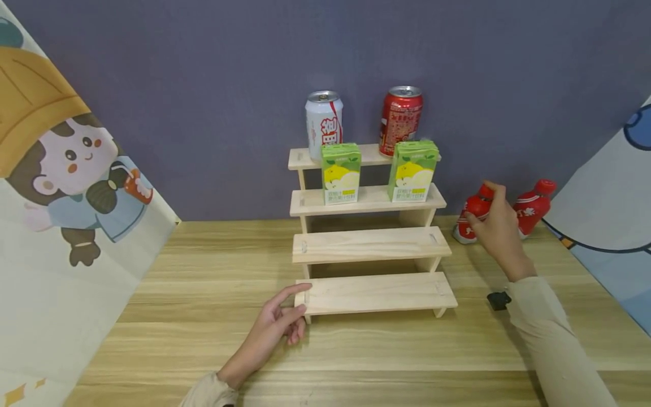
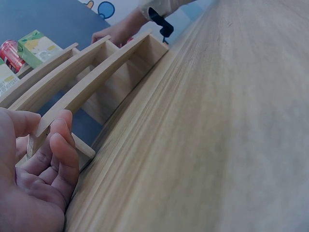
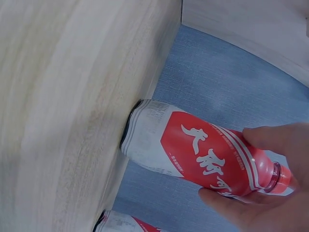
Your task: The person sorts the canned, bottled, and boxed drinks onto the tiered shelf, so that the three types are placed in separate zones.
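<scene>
My right hand (image 1: 495, 229) grips a red soda bottle (image 1: 477, 212) round its upper part, below the red cap. In the right wrist view, this bottle (image 3: 193, 150) has a red label with white characters, and its base is right at the wooden table. My left hand (image 1: 274, 322) pinches the left end of the lowest step of a pale wooden tiered display stand (image 1: 376, 294). The left wrist view has fingertips (image 2: 60, 140) at that board's end. A second red bottle (image 1: 534, 206) stands just right of the right hand, partly covered by it.
On the stand's top step are a white can (image 1: 324, 124) and a red can (image 1: 400, 121). Two green juice boxes, a left one (image 1: 341, 175) and a right one (image 1: 414, 172), stand one step lower. A small black object (image 1: 499, 300) appears beside the right sleeve. Dark partition (image 1: 229, 113) behind.
</scene>
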A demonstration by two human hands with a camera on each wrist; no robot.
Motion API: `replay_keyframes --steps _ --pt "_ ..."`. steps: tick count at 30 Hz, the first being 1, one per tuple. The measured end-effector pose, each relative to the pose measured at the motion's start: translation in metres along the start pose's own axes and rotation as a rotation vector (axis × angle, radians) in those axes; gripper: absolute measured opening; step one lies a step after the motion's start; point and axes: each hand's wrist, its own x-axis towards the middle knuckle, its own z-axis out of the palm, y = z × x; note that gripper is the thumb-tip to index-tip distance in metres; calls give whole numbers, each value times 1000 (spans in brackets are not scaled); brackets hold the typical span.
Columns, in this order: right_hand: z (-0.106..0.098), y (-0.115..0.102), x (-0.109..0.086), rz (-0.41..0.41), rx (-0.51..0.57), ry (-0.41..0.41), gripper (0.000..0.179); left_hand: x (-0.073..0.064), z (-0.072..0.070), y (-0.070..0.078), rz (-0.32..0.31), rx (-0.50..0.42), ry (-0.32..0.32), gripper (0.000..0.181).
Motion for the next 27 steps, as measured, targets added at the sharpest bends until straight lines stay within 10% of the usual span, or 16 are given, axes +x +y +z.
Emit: replay_keyframes --steps 27 --pt "-8 0 -1 -31 10 -37 80 1 0 1 3 -5 -14 47"
